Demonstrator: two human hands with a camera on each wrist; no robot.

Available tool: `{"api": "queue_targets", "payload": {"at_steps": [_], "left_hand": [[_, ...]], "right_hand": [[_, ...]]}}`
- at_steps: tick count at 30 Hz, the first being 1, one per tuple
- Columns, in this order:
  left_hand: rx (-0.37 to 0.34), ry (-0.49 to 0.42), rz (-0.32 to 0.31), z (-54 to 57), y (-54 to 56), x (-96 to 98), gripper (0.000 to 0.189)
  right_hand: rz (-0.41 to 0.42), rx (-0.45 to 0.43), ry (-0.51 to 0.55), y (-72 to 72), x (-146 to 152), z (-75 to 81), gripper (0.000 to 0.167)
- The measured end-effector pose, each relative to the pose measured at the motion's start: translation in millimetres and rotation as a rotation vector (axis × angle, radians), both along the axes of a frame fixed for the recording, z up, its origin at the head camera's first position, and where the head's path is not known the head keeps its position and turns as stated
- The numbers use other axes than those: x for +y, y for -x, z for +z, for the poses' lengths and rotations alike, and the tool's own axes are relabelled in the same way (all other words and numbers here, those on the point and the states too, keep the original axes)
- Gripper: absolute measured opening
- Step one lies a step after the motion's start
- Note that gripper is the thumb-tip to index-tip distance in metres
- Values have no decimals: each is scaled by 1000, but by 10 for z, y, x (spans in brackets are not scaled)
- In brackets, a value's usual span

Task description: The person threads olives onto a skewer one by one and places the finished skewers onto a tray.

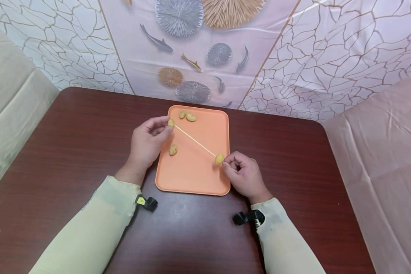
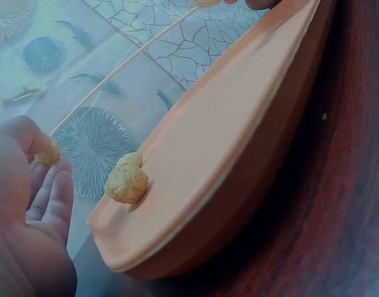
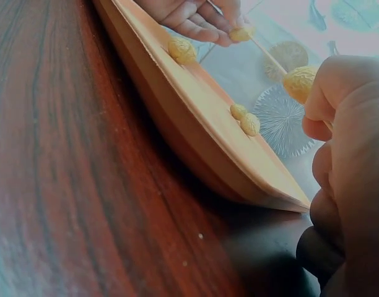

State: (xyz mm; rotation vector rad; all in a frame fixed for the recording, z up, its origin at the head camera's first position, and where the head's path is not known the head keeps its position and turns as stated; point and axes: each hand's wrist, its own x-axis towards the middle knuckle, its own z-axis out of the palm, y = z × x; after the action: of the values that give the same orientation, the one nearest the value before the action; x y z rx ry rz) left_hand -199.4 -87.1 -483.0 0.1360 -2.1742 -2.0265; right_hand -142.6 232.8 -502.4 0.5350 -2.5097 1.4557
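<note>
A thin wooden skewer [image 1: 195,140] stretches slantwise above the orange tray [image 1: 198,186]. My left hand [image 1: 147,139] pinches a small wrinkled yellow fruit [image 1: 171,122] at the skewer's far left end; whether the tip has pierced it is hidden. At the other end my right hand [image 1: 244,173] grips the skewer between thumb and curled fingers. Against those fingertips a second yellow fruit [image 3: 299,84] is threaded on the stick. Two loose fruits [image 1: 191,117] lie close together at the tray's back, and another loose fruit [image 1: 173,150] lies near its left edge. Their exact kind is unclear.
The tray has a low raised rim and lies on a dark reddish-brown table [image 1: 277,152]. A patterned cloth [image 1: 198,49] hangs behind the table's back edge, with plain pale fabric [image 1: 380,152] on the right side. Each wrist wears a black camera strap [image 1: 250,217].
</note>
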Motion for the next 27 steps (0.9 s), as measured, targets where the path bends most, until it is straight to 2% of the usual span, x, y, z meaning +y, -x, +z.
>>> {"api": "queue_targets", "payload": {"at_steps": [7, 14, 20, 27], "left_hand": [[18, 90, 25, -1, -16, 18, 37], [98, 201, 79, -23, -28, 33, 35], [149, 272, 87, -16, -46, 49, 33], [171, 325, 80, -21, -72, 66, 31]], "right_hand": [[11, 25, -39, -15, -35, -4, 14], [32, 69, -81, -40, -81, 8, 12], [28, 90, -79, -44, -84, -6, 12], [36, 109, -77, -57, -98, -16, 13]]}}
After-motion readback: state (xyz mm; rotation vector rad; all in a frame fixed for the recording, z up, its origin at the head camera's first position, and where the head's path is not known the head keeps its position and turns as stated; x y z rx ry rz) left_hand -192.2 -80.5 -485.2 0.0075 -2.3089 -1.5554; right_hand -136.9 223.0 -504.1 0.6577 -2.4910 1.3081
